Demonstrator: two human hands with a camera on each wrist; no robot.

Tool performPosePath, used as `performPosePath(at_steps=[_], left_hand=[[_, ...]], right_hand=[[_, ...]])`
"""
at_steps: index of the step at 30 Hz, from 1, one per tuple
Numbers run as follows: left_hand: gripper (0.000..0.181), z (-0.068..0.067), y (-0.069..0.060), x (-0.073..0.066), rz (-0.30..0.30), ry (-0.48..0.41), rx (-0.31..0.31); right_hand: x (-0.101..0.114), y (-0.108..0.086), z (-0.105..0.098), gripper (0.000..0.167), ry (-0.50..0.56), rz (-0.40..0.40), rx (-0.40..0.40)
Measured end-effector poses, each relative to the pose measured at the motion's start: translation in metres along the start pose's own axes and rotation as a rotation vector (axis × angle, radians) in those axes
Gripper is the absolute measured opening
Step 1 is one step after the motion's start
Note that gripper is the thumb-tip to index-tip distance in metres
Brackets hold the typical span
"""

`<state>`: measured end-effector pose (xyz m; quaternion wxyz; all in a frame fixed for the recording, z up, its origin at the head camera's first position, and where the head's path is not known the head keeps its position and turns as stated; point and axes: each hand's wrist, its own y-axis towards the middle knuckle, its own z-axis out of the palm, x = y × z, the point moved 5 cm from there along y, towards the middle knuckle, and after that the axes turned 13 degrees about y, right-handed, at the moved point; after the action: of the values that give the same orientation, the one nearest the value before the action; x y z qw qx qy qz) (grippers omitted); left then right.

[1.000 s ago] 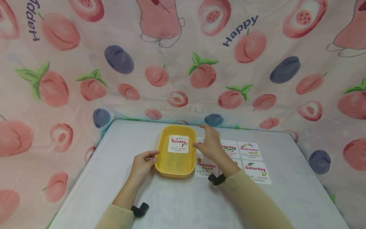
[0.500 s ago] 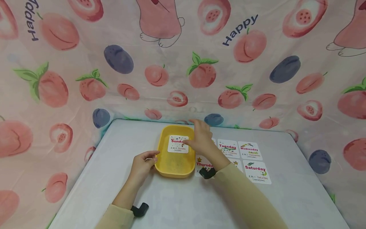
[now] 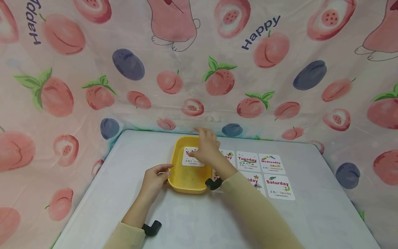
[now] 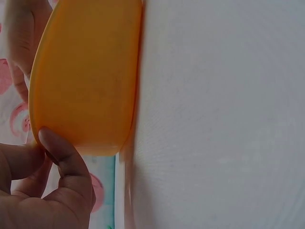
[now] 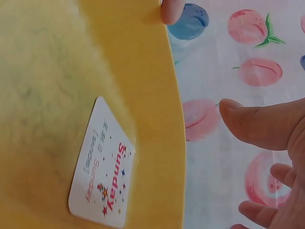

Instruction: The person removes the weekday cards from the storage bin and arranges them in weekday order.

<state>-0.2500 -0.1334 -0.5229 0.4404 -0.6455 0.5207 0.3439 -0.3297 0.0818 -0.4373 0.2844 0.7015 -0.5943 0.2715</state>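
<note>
A yellow plastic tray (image 3: 188, 181) lies on the white table with a white "Sunday" card (image 5: 102, 167) flat inside it. Thumb and fingers of my left hand (image 3: 154, 180) pinch the tray's left rim, as the left wrist view shows up close. Over the tray's upper right side hovers my right hand (image 3: 209, 148), thumb spread apart from the fingers and nothing held. It partly covers the card in the head view. Beside the tray are a "Monday" card (image 3: 230, 155) and a "Thursday" card (image 3: 216, 175), both partly hidden by the right hand and arm.
Further right, in two rows, lie the "Tuesday" card (image 3: 247, 161), "Wednesday" card (image 3: 272, 164), "Friday" card (image 3: 257, 182), partly behind the sleeve, and "Saturday" card (image 3: 279, 187). A fruit-patterned cloth (image 3: 174, 103) rises behind the table (image 3: 186, 221).
My right hand has moved left from the Monday card to above the tray, now covering part of the Sunday card. More of the Monday and Friday cards shows. My left hand stays at the rim.
</note>
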Motion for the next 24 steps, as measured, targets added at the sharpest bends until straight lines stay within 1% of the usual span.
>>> performPosePath(at_steps=[4, 10, 17, 24], left_hand=[[0.032, 0.000, 0.001, 0.000, 0.009, -0.005, -0.001], [0.032, 0.000, 0.000, 0.001, 0.003, -0.011, 0.004], [0.031, -0.001, -0.001, 0.000, 0.003, -0.013, 0.006], [0.031, 0.000, -0.001, -0.001, 0.002, -0.023, 0.007]], right_hand=[[0.003, 0.005, 0.010, 0.105, -0.005, 0.010, 0.025], [0.001, 0.011, 0.022, 0.106, -0.011, 0.026, 0.074], [-0.003, 0.015, 0.033, 0.107, -0.065, 0.038, 0.103], [-0.008, 0.016, 0.047, 0.108, -0.114, 0.064, 0.159]])
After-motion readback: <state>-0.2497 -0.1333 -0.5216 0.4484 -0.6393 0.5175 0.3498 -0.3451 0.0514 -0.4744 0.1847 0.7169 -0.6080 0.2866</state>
